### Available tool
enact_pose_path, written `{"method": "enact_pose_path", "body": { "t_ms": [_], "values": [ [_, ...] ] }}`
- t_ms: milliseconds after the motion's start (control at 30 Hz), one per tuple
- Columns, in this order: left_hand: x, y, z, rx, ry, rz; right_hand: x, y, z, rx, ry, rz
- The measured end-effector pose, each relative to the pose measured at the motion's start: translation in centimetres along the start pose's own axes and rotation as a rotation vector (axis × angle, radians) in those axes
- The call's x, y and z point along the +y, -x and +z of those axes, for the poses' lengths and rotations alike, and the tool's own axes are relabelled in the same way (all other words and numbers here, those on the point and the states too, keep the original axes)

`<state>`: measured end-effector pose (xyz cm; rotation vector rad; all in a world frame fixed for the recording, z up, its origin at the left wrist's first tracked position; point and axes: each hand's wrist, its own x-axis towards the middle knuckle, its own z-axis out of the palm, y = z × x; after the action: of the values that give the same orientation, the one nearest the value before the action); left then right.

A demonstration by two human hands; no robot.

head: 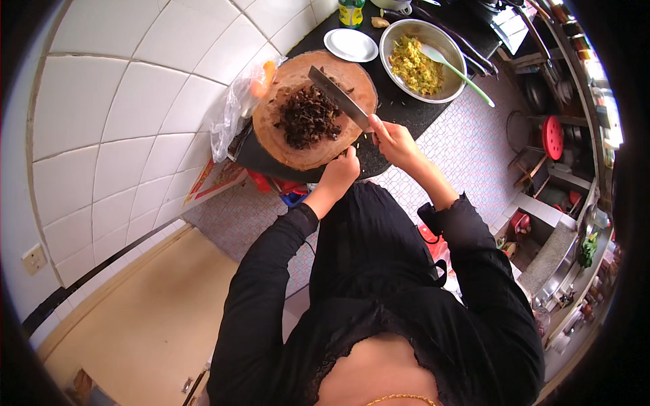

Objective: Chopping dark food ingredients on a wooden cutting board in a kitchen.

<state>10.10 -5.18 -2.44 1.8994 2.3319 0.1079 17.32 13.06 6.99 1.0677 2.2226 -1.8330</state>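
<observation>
In my right hand [393, 139] is the handle of a cleaver [337, 96], its blade slanting over a round wooden chopping block [274, 147]. Chopped dark pieces, perhaps wood ear fungus [310, 119], lie heaped on the block beside the blade, with some scraps beyond it. My left hand [345, 165] is at the block's near edge, its fingers curled; whether they pinch anything is not clear. A steel bowl [458, 91] past the block holds a yellow shredded mixture [414, 66] and a green-handled spoon [457, 73]. A white plate [350, 44] touches the block's far edge.
A clear plastic bag [223, 124] with an orange item, perhaps a carrot [262, 80], is between the tiled wall [127, 101] and the block. A green bottle [351, 12], a piece of ginger [380, 22] and long dark eggplants [447, 30] lie along the far side of the black counter [421, 119].
</observation>
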Motion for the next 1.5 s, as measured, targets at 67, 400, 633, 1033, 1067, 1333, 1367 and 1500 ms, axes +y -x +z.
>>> {"method": "enact_pose_path", "body": {
  "t_ms": [67, 400, 633, 1033, 1067, 1333, 1367, 1500],
  "values": [
    [0.1, -0.4, 0.1, -0.018, -0.049, 0.022, 0.0, 0.2, 0.0, -0.015, -0.011, 0.022],
    [0.1, -1.2, 0.8, -0.016, -0.141, 0.052, 0.7, 1.2, 0.5, 0.005, -0.017, -0.01],
    [-1.0, 0.3, -6.2, 0.213, 0.497, -0.242, 1.5, 1.3, -0.8, 0.088, 0.101, -0.006],
    [-11.0, -0.6, -8.7, 0.62, 0.644, -0.529, 2.6, -1.0, 2.9, 0.221, 0.198, 0.003],
    [-11.4, -0.2, -8.7, 0.652, 0.708, -0.603, 3.0, -1.2, 3.6, 0.173, 0.118, 0.061],
    [-13.6, 1.9, -8.3, 0.622, 0.625, -0.667, 0.9, -1.3, 7.2, 0.076, 0.008, -0.039],
    [-14.0, 2.1, -7.9, 0.628, 0.599, -0.665, 0.2, -0.9, 7.1, 0.082, 0.009, -0.043],
    [-14.8, 2.3, -6.6, 0.59, 0.753, -0.645, 0.5, -0.6, 7.2, 0.151, 0.036, -0.017]
  ]
}}
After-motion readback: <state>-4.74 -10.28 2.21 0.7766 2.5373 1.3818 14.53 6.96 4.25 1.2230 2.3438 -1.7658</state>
